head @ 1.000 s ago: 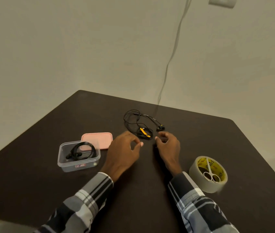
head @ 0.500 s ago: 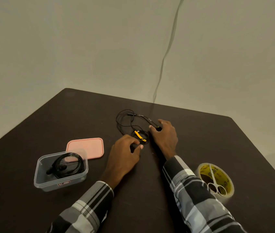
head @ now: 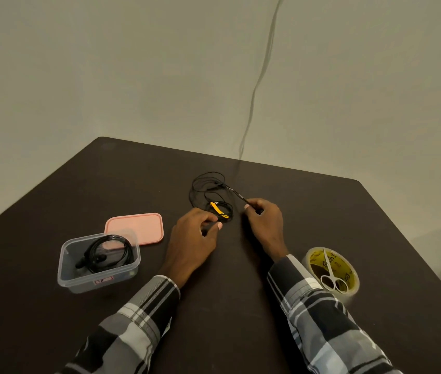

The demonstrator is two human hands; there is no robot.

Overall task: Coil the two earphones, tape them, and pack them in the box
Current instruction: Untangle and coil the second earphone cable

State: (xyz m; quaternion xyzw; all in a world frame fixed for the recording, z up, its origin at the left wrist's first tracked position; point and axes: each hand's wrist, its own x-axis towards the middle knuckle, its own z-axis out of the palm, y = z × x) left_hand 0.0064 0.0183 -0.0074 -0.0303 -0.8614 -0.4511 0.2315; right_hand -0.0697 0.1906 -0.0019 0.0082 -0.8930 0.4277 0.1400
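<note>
Box (head: 97, 276) lower left with coiled earphone (head: 106, 252) inside, lid (head: 135, 229) just behind it. Loose earphone (head: 208, 193) centre frame. Tape roll (head: 349, 290) lower right, scissors (head: 331, 273) on it.

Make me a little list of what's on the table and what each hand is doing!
left hand: pinching the loose black earphone cable with yellow tie
right hand: pinching the same cable's far end
clear plastic box: open, holds a coiled black earphone
pink lid: flat behind the box
roll of clear tape: small scissors lying on top
dark table: under everything
</note>
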